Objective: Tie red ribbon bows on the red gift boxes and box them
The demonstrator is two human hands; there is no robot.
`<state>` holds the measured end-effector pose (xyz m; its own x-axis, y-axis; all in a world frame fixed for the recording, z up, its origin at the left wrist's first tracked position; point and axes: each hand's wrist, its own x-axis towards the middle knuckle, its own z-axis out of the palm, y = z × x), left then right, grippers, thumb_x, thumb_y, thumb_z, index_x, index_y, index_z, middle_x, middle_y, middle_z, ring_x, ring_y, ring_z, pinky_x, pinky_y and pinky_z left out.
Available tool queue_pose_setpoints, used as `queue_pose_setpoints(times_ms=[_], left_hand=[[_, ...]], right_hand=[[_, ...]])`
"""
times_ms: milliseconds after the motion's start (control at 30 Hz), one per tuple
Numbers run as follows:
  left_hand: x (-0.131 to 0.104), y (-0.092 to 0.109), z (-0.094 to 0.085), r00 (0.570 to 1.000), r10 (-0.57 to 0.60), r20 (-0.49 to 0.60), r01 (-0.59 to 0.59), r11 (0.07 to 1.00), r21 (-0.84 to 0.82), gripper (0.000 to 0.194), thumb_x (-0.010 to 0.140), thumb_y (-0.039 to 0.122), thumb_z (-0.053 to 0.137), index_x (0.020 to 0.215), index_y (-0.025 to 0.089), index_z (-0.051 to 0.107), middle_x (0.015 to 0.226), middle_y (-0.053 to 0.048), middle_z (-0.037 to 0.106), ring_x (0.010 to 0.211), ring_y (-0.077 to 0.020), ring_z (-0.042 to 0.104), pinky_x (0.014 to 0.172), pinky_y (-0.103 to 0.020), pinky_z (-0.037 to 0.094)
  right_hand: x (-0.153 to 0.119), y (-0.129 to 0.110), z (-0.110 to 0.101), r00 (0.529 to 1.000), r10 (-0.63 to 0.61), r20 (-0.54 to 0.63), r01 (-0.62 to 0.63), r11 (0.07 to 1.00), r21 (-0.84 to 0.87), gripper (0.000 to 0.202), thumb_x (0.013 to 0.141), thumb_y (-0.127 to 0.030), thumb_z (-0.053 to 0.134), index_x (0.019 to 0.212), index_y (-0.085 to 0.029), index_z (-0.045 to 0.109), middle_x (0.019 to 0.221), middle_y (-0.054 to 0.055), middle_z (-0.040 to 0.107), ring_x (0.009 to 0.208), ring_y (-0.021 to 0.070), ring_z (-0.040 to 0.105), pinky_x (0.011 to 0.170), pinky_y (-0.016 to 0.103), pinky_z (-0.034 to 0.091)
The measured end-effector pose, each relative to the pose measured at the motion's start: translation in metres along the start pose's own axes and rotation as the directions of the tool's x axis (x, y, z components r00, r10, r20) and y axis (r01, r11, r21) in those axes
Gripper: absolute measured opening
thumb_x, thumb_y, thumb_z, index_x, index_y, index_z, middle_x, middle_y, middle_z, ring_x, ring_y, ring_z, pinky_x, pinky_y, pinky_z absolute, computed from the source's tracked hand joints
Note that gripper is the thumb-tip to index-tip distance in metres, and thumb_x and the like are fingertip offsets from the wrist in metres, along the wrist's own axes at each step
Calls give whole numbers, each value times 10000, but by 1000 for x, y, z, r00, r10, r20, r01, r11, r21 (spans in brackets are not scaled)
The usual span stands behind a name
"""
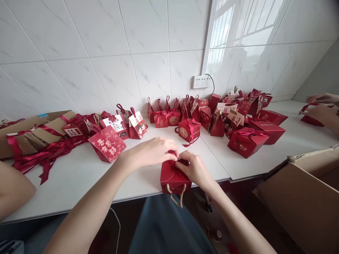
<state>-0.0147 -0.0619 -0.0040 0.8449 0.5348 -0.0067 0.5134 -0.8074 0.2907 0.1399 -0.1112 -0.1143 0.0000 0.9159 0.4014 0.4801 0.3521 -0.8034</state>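
A red gift box (169,176) with a twisted gold rope handle (176,200) stands at the table's front edge, directly before me. From the left, my left hand (160,151) pinches the top of this box with bent fingers. My right hand (194,168) is closed on the same top from the other side, its fingertips close to my left ones. Exactly which flap or ribbon is between the fingers is hidden. Just behind stands a small red box with a ribbon bow (189,131). A red triangular box (108,144) sits left of my left forearm.
Many red and white boxes (173,116) line the wall. Loose red ribbons (50,153) lie by cardboard (50,137) at left. Another person's hands (321,109) work on red material at far right; someone's arm (16,190) is at left. A cardboard carton (296,201) stands front right.
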Motion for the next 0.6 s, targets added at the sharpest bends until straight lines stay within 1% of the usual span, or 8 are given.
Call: queue_pose_setpoints(times_ms=[100, 200, 267, 333, 400, 467, 533, 600], left_hand=[[13, -3, -4, 998, -40, 41, 44, 994, -97, 188, 815, 235, 508, 754, 248, 686, 832, 33, 665, 712, -134, 568, 597, -230, 376], [24, -14, -4, 991, -112, 70, 123, 974, -189, 160, 789, 289, 546, 779, 236, 696, 804, 21, 674, 629, -124, 546, 540, -229, 372], [30, -26, 3, 989, -130, 72, 144, 958, -246, 155, 771, 325, 575, 778, 223, 692, 785, 16, 671, 598, -118, 526, 523, -227, 371], [33, -39, 14, 990, -132, 55, 143, 938, -314, 157, 758, 343, 597, 768, 212, 682, 761, 12, 667, 615, -123, 531, 542, -229, 385], [32, -49, 29, 990, -140, 21, 137, 910, -392, 175, 760, 362, 603, 772, 199, 667, 760, 3, 664, 657, -135, 552, 578, -237, 407], [26, -54, 44, 983, -174, -64, 127, 882, -453, 196, 783, 377, 581, 771, 190, 641, 770, -7, 660, 707, -149, 574, 629, -250, 434], [16, -53, 57, 957, -240, -162, 136, 867, -479, 206, 815, 382, 540, 781, 191, 608, 779, -12, 649, 725, -156, 580, 638, -259, 447], [6, -47, 67, 933, -279, -226, 137, 858, -495, 180, 840, 352, 496, 812, 196, 581, 811, -16, 638, 741, -161, 583, 624, -262, 457]], right_hand=[[0, 1, 0, 1000, -8, 11, 8, 1000, -6, 166, 743, -79, 595, 696, -219, 672, 747, 0, 686, 753, 177, 606, 744, 300, 459], [0, 2, 0, 1000, -9, 9, 9, 1000, 5, 180, 730, -66, 591, 668, -217, 668, 745, 4, 685, 762, 180, 605, 773, 315, 461], [1, 4, 0, 1000, -23, 14, 23, 999, 34, 185, 735, -70, 586, 666, -216, 676, 744, 14, 688, 776, 184, 605, 774, 315, 467], [0, 5, 1, 999, -36, 18, 35, 997, 75, 182, 749, -86, 588, 668, -214, 688, 745, 26, 694, 793, 189, 607, 761, 309, 475], [0, 6, 2, 1000, -31, 3, 31, 994, 104, 163, 761, -113, 597, 687, -215, 700, 749, 33, 697, 793, 193, 611, 748, 310, 483], [-1, 7, 4, 999, -3, -33, 6, 993, 115, 135, 765, -139, 604, 720, -217, 704, 758, 33, 695, 775, 192, 615, 735, 316, 487], [-1, 6, 5, 997, 31, -72, -23, 993, 116, 115, 769, -161, 598, 745, -217, 696, 770, 30, 690, 763, 191, 619, 721, 319, 490], [-2, 5, 6, 994, 56, -98, -44, 992, 118, 94, 776, -196, 592, 757, -214, 682, 778, 32, 686, 756, 193, 619, 707, 322, 493]])
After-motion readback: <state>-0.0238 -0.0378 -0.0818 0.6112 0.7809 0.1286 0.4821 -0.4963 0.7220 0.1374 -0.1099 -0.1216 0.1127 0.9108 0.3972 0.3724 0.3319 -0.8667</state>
